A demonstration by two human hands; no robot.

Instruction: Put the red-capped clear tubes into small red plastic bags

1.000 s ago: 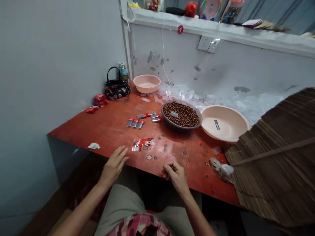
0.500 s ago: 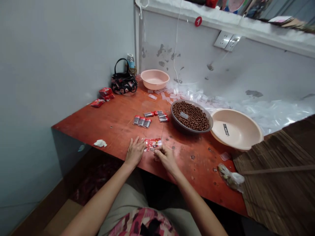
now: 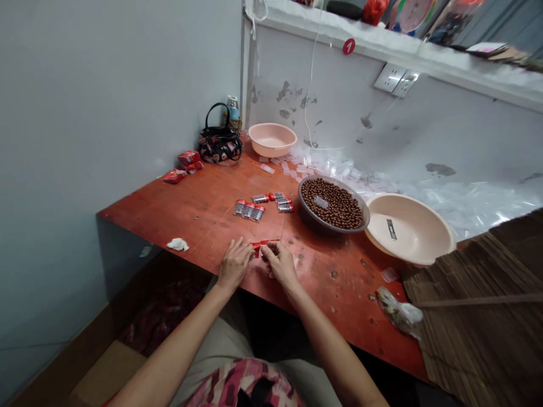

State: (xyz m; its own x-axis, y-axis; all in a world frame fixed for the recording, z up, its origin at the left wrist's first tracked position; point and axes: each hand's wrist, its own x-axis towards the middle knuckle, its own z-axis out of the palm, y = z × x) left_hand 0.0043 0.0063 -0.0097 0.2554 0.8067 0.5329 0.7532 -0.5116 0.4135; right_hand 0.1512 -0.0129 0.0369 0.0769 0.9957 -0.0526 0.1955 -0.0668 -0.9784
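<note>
At the table's near edge lies a red printed wrapper [image 3: 257, 246], folded to a narrow strip and partly covered by my fingers. My left hand [image 3: 236, 262] grips its left end, fingers bent and close together. Thumb and fingertips of my right hand [image 3: 280, 263] pinch the other end; whatever lies inside the fold is hidden. Beyond my hands are several small filled packets [image 3: 249, 210] with red ends and dark contents. To their right, a grey bowl [image 3: 304, 210] holds brown balls [image 3: 335, 203] with a small clear plastic piece [image 3: 321, 202] on top.
A beige basin [image 3: 418, 226] and a pink basin [image 3: 271, 148] stand along the back, near many clear plastic sleeves [image 3: 428, 198]. Stacked cardboard [image 3: 479, 305] and a knotted plastic bag [image 3: 399, 310] are at right. Red packs [image 3: 189, 158], a handbag [image 3: 219, 146] and crumpled tissue [image 3: 177, 244] are left.
The wrapper lay flat and spread out; now it is folded narrower. My left fingers have drawn together from a spread pose. The view has shifted slightly.
</note>
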